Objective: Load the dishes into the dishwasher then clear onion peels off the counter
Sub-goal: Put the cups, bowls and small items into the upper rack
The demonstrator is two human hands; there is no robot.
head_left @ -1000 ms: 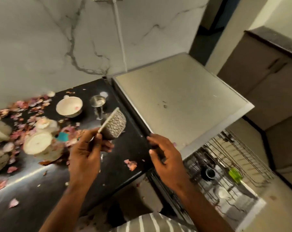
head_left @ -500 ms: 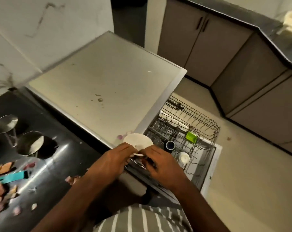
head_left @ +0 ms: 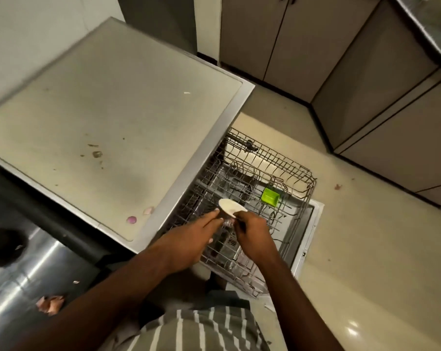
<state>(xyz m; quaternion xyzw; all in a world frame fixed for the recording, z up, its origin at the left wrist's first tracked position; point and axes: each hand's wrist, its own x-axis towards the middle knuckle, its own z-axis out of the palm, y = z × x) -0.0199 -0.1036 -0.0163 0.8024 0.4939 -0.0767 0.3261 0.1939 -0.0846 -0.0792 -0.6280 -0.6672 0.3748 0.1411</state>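
Note:
A small bowl (head_left: 230,206), white inside and patterned outside, hangs tilted over the pulled-out wire rack (head_left: 285,173) of the dishwasher. My left hand (head_left: 191,238) holds its left side with index finger and thumb. On the right, my right hand (head_left: 252,233) grips its rim with curled fingers. Two onion peels (head_left: 131,219) lie on the front corner of the dishwasher's top (head_left: 108,117). More peels (head_left: 49,304) lie on the dark counter (head_left: 24,274) at lower left.
A green plastic piece (head_left: 270,197) sits in the rack. The dishwasher's open door (head_left: 306,239) juts over the beige floor (head_left: 366,249). Grey cabinets (head_left: 378,84) line the right side. A dark round vessel (head_left: 4,245) stands at the counter's left edge.
I turned from the counter to the dishwasher. The bowl went from my left hand alone to both hands and came down over the rack.

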